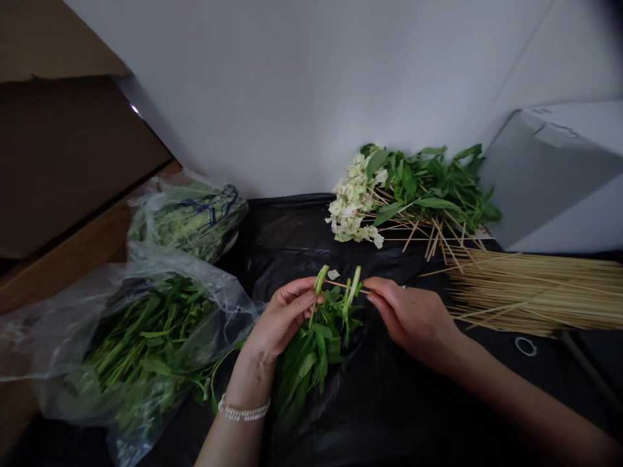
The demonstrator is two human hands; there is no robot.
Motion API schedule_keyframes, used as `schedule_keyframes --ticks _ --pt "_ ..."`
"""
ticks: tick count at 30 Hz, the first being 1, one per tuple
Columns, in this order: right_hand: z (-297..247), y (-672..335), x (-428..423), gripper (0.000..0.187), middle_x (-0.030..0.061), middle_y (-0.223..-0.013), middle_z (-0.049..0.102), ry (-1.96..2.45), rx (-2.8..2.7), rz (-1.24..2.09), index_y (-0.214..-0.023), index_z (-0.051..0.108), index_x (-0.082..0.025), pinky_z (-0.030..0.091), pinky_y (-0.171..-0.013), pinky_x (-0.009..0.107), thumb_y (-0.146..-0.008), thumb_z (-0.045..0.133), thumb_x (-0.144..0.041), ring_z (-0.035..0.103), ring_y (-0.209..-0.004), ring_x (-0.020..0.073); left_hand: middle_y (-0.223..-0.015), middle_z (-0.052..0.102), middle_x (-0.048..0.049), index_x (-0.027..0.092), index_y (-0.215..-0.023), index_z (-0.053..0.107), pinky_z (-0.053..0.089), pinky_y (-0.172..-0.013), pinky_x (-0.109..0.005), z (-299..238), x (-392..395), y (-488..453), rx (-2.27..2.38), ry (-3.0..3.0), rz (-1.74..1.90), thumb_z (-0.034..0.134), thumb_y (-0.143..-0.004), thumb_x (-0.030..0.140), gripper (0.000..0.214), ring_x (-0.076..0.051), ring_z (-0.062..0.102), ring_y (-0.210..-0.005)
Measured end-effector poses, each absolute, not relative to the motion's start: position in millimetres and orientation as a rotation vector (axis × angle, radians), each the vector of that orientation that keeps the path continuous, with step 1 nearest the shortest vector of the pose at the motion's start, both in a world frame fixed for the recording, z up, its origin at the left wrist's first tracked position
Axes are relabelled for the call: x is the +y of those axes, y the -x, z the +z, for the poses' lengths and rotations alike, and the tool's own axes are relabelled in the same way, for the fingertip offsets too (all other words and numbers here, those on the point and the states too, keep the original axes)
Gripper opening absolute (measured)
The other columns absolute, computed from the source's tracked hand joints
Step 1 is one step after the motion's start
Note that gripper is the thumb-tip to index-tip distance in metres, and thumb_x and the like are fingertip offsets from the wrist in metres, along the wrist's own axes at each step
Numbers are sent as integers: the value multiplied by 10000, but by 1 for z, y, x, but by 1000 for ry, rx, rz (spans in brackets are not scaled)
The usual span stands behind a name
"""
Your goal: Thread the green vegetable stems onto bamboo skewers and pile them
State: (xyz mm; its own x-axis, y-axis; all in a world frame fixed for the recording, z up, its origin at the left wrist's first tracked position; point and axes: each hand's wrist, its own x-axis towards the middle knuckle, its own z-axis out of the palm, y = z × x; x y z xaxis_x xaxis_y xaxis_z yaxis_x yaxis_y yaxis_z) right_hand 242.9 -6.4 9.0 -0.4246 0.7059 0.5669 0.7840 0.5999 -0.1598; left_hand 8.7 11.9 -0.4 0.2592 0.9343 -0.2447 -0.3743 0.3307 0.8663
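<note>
My left hand (292,306), with a beaded bracelet at the wrist, pinches a green leafy stem (319,280) between thumb and fingers. Opposite it, my right hand (406,312) is closed on a thin wooden skewer (337,283), its fingers pressed together. The skewer spans the gap between my hands, with pieces of green stem (353,288) on it near my right fingers. Its tip reaches the stem at my left fingers; whether it has gone through cannot be made out. Loose leafy greens (316,353) lie below on black plastic sheeting (389,402).
At left, a clear plastic bag (219,292) holds long leafy greens; another bag (180,224) lies behind it. Filled skewers with leaves (428,175) and pale pieces (353,201) are piled at the back right. Bare skewers (540,292), a ring (525,346) and a white box (559,175) are nearby.
</note>
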Motion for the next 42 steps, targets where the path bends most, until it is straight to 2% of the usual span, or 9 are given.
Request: schedule_keyframes --ticks 12,17,25,34,40,42 --pt "6 -242 -7 293 52 -808 752 1199 -2261 -159 -1079 651 -153 472 -546 243 -991 380 -221 679 -581 137 -737 727 -10 201 -909 789 441 -598 -188 4 10 -11 1002 -819 1028 844 -656 281 271 -80 573 -608" --pt "4 -241 -7 296 50 -813 755 1161 -2265 -171 -1071 648 -148 470 -543 244 -996 370 -218 679 -581 134 -686 720 -14 194 -870 795 451 -582 -206 2 12 -11 1064 -819 1054 845 -644 340 274 -90 569 -575" --pt "4 -238 -10 285 32 -826 754 1139 -2280 -107 -1079 633 -152 485 -564 254 -988 366 -188 700 -629 138 -694 705 -9 195 -808 806 434 -585 -201 2 13 -11 1104 -997 1070 832 -661 277 170 -83 532 -590" --pt "-1 -235 -12 247 -8 -718 719 1157 -2272 -108 -1060 604 -169 427 -517 246 -1005 368 -220 662 -539 123 -705 674 -5 187 -787 806 436 -603 -207 -2 8 -20 1061 -953 1064 825 -673 262 138 -87 549 -605" --pt "-1 -234 -13 231 1 -756 732 1142 -2266 -25 -1055 590 -175 420 -521 253 -1011 371 -236 665 -540 130 -829 713 -37 177 -792 792 458 -705 -223 -2 3 -29 999 -1100 993 774 -757 308 137 -129 612 -732" --pt "1 -237 -11 220 5 -773 737 1180 -2255 12 -1083 581 -179 423 -531 260 -1010 386 -249 673 -554 141 -852 726 -53 159 -764 775 463 -725 -235 -1 2 -27 965 -1142 980 692 -832 390 255 -145 626 -758"
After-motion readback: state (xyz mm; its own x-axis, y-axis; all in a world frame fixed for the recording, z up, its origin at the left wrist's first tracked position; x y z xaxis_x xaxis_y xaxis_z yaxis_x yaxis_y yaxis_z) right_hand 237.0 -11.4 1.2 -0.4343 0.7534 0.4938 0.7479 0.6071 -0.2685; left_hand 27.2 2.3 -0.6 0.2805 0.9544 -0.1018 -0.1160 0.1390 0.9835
